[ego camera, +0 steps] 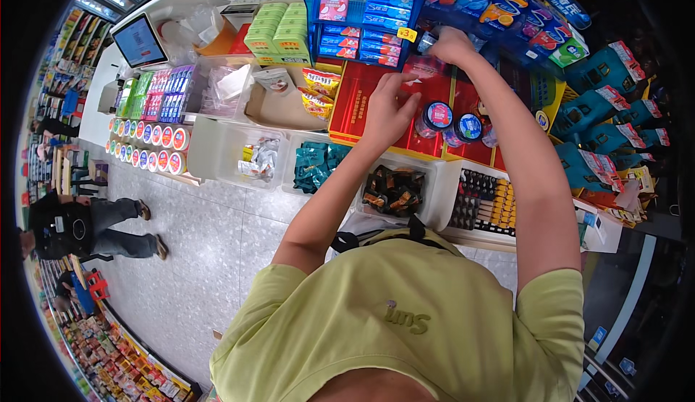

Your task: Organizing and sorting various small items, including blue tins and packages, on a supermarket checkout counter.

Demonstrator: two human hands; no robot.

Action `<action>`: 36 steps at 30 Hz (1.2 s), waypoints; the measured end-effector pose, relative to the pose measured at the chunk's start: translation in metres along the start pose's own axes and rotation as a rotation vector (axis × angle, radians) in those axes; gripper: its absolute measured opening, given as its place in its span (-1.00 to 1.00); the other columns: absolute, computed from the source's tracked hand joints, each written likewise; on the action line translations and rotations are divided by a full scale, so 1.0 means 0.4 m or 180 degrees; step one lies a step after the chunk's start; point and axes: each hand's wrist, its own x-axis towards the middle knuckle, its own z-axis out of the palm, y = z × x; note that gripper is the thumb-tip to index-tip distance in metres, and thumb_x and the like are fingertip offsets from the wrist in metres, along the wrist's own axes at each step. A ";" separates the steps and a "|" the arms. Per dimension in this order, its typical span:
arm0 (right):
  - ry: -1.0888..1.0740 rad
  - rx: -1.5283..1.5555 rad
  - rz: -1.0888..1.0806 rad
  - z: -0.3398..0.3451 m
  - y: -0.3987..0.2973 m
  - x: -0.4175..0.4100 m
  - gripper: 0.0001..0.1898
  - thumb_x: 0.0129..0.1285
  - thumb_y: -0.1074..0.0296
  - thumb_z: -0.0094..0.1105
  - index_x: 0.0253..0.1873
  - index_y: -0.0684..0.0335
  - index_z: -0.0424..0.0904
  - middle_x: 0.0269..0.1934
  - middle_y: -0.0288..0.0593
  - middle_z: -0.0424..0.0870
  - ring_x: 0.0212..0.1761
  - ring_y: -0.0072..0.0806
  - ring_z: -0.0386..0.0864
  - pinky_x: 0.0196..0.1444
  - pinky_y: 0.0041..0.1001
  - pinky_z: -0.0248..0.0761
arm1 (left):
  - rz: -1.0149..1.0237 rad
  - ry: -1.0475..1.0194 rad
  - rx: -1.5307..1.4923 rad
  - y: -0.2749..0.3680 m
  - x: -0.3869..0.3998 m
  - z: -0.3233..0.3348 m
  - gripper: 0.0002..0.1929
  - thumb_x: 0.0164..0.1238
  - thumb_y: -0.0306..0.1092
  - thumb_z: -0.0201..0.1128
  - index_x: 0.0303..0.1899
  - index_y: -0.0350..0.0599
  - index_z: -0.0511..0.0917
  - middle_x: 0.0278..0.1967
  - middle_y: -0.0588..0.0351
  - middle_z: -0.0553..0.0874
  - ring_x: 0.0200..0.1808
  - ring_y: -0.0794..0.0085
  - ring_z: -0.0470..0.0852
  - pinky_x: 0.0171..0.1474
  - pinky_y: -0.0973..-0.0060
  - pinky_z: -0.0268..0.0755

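Note:
My right hand [455, 47] reaches beside a blue display rack [355, 0] of gum packs. Its fingers close around a clear, bluish plastic jar [427, 41], partly hidden by the hand. Just below lies a pinkish container [429, 69]. Over a red gift box [358, 101], my left hand [392, 106] has its fingers apart and holds nothing. Near it stand a gum jar with a pink lid [438, 114] and another with a blue lid [468, 127]. More jars are partly covered by my right forearm.
Upper right, gum pouches [502, 6] hang beside several teal packages [597, 109]. Along the counter's near edge are bins of teal packets [320, 166] and dark-wrapped sweets [396, 190]. Green boxes [277, 30] and a screen [139, 41] stand left. A person [81, 223] is in the aisle.

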 end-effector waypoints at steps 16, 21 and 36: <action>0.0675 0.1715 0.0068 0.002 0.058 -0.072 -0.43 -0.10 0.13 0.45 0.04 0.32 0.70 -0.09 0.04 0.79 -0.01 -0.17 0.75 0.06 -0.31 0.54 | 0.0000 -0.0180 0.0058 0.002 0.025 0.028 -0.67 0.33 -0.49 0.36 0.11 -0.21 0.61 -0.10 0.02 0.62 -0.28 0.44 0.72 -0.18 0.47 0.60; 0.0552 0.2527 0.0353 0.009 0.066 -0.088 -0.51 -0.13 0.32 0.48 0.00 0.30 0.71 -0.11 -0.07 0.80 -0.08 -0.29 0.75 0.03 -0.34 0.54 | 0.0051 -0.0141 0.0031 -0.001 0.039 0.024 -0.67 0.33 -0.49 0.36 0.11 -0.21 0.61 -0.11 0.01 0.64 -0.26 0.41 0.72 -0.18 0.47 0.60; 0.1333 0.2166 0.1004 -0.002 0.080 -0.155 -0.38 -0.17 0.24 0.58 0.08 0.34 0.67 -0.02 0.06 0.78 0.05 -0.14 0.74 0.14 -0.31 0.53 | 0.0428 -0.0149 0.0190 0.006 0.075 0.021 -0.66 0.31 -0.50 0.37 0.11 -0.20 0.62 -0.08 0.00 0.71 -0.27 0.36 0.74 -0.21 0.45 0.60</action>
